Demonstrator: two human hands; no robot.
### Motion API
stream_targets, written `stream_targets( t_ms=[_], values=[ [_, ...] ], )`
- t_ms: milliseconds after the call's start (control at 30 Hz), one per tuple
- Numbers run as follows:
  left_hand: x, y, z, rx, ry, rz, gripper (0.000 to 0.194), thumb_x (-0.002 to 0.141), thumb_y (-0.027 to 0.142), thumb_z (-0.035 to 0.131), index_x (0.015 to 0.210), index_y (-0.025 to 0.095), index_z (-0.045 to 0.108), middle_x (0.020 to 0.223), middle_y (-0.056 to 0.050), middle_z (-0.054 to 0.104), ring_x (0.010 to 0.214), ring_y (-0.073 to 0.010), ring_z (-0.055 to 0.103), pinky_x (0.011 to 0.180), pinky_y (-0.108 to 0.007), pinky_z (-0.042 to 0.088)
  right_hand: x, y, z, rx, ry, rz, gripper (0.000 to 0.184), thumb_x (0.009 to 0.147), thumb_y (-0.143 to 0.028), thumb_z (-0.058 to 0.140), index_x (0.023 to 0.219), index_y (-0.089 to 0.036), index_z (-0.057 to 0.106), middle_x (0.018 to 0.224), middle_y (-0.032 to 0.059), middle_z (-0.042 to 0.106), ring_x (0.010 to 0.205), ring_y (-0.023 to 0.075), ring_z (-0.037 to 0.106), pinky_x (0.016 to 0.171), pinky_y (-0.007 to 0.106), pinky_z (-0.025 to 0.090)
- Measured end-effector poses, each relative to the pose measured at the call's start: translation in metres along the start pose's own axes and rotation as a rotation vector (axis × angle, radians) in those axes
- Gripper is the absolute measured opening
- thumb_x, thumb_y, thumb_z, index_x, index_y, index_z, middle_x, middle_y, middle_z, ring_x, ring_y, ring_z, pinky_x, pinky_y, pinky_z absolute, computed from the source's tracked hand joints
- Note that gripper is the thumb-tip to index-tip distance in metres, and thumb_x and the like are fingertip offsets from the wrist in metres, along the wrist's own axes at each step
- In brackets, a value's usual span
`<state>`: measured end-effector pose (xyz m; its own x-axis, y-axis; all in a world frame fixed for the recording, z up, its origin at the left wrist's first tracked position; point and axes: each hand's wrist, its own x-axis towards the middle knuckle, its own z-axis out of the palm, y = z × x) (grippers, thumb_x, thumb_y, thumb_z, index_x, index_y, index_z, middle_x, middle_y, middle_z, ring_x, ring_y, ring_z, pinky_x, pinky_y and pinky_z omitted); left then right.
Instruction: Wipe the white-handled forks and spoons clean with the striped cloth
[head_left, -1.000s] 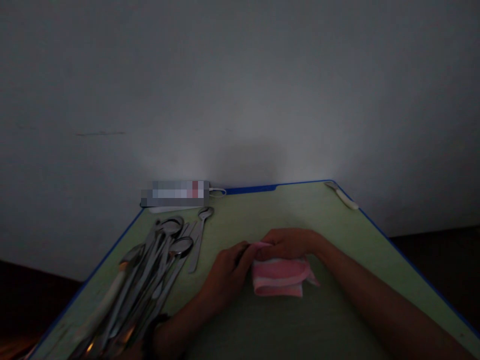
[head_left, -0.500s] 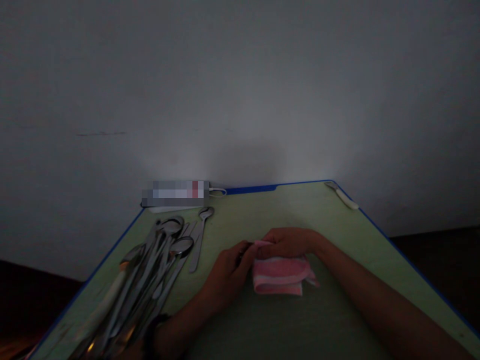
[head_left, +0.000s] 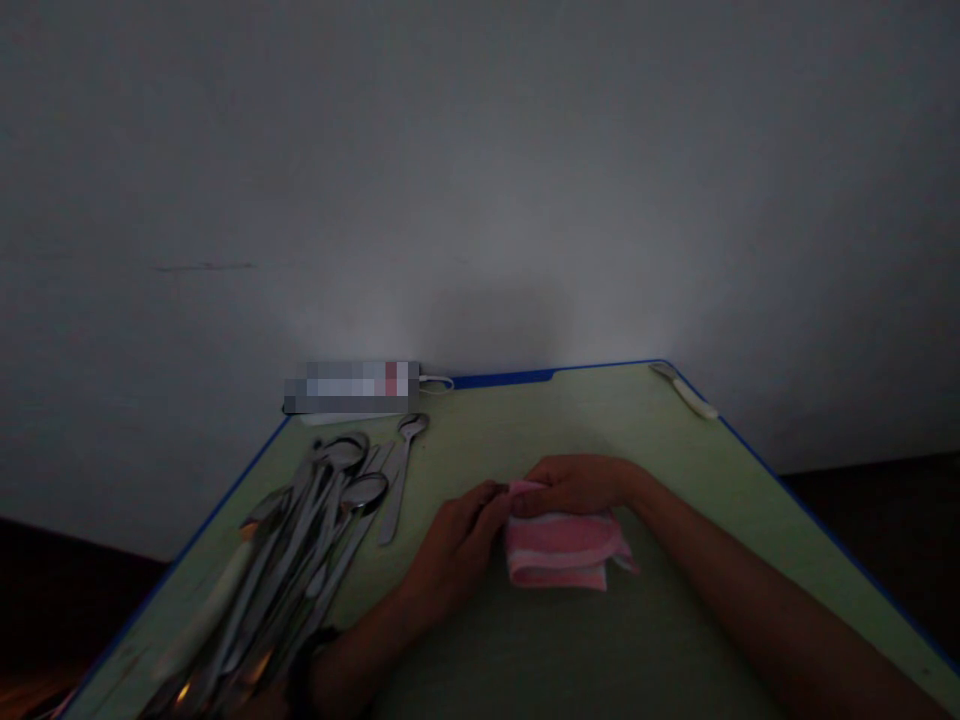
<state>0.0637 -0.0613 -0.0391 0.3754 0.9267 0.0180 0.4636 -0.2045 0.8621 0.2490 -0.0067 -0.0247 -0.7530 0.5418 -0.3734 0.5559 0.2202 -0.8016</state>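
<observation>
While folded pink-and-white cloth point(head_left: 561, 552) hangs soft-edged over the pale-green, blue-rimmed counter point(head_left: 510, 430), the right hand point(head_left: 577, 485) clamps its top, wrist arched; the left hand point(head_left: 457, 545) meets it, fingers curled, its grip unclear, right of the heaped metal cutlery point(head_left: 300, 550).

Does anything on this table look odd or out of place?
Mostly the lone white-handled utensil in the far right corner, away from the jumbled cutlery pile on the left. I see no spill, though the picture is dim.
</observation>
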Motion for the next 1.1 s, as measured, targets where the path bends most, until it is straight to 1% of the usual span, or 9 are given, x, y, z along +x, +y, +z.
stream_targets(
  t_ms=[167,333,633,800,967,1100],
  values=[
    [-0.0007,-0.0016,0.0003,0.018,0.010,0.008,0.027,0.089,0.032,0.037,0.081,0.016,0.057,0.077,-0.002,0.062,0.075,-0.0167,0.058,0.068,-0.024,0.041,-0.0003,-0.0002,-0.0004,-0.010,0.007,0.015,0.051,0.077,-0.061,0.042,0.078,-0.014,0.060,0.065,0.0000,0.055,0.052,0.0068,0.044,0.046,0.017,0.033],
    [-0.0002,-0.0039,0.0009,0.039,-0.003,0.021,0.028,0.089,0.032,0.035,0.082,0.016,0.057,0.075,-0.002,0.061,0.074,-0.0169,0.058,0.067,-0.024,0.042,0.0003,0.0026,-0.0004,0.016,-0.001,0.029,0.052,0.077,-0.062,0.043,0.079,-0.013,0.060,0.066,0.0006,0.056,0.054,0.0076,0.047,0.048,0.018,0.036],
    [-0.0008,-0.0015,0.0000,0.070,0.005,0.018,0.028,0.089,0.030,0.034,0.081,0.015,0.057,0.074,-0.003,0.060,0.074,-0.0171,0.057,0.068,-0.025,0.042,0.0003,-0.0008,-0.0005,-0.028,0.015,0.024,0.049,0.078,-0.059,0.043,0.077,-0.014,0.060,0.066,0.0005,0.057,0.054,0.0075,0.046,0.049,0.018,0.036],
    [0.0002,-0.0024,0.0003,0.071,0.007,0.032,0.027,0.089,0.030,0.034,0.079,0.016,0.055,0.071,-0.002,0.058,0.074,-0.0173,0.057,0.069,-0.025,0.042,0.0009,0.0005,-0.0001,0.007,0.000,0.026,0.049,0.079,-0.059,0.042,0.077,-0.013,0.059,0.063,0.0002,0.055,0.052,0.0073,0.046,0.048,0.018,0.035],
    [0.0010,0.0001,-0.0004,0.064,-0.006,0.031,0.028,0.089,0.031,0.033,0.081,0.016,0.056,0.075,-0.003,0.060,0.074,-0.0173,0.057,0.068,-0.025,0.042,0.0011,0.0012,0.0000,0.021,0.003,0.028,0.048,0.078,-0.059,0.043,0.078,-0.014,0.060,0.064,0.0000,0.055,0.052,0.0071,0.045,0.047,0.018,0.035],
    [-0.0001,0.0004,-0.0003,0.078,0.009,0.023,0.029,0.089,0.032,0.034,0.080,0.016,0.057,0.074,-0.002,0.061,0.072,-0.0172,0.057,0.067,-0.025,0.043,0.0007,0.0005,-0.0003,0.009,0.014,0.036,0.048,0.078,-0.058,0.044,0.077,-0.013,0.060,0.066,0.0004,0.056,0.053,0.0071,0.046,0.048,0.018,0.035]
  ],
)
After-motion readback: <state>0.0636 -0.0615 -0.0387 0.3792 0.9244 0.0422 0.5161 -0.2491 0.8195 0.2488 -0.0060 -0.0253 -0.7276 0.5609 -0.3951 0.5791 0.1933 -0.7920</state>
